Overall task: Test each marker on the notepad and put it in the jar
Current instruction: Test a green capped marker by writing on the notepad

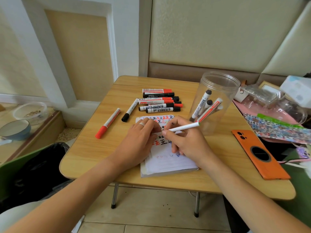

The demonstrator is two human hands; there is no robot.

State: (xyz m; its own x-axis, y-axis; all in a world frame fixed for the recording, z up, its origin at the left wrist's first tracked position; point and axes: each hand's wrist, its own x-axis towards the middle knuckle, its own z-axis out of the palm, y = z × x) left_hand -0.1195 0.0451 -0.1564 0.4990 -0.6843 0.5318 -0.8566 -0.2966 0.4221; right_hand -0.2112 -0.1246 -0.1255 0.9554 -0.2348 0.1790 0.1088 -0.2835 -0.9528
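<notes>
At the centre of the frame, the right hand point(186, 142) grips a white marker point(184, 127) with curled fingers, its tip end hidden where the two hands meet over the notepad point(168, 163). The left hand point(141, 137) curls its fingers at that same end; whether it pinches a cap, I cannot tell. The jar point(217, 101), upper right of the notepad, holds several markers. A pile of markers point(159, 102) lies above the notepad, a red marker point(108, 122) to the left, an orange phone point(259, 153) at right.
</notes>
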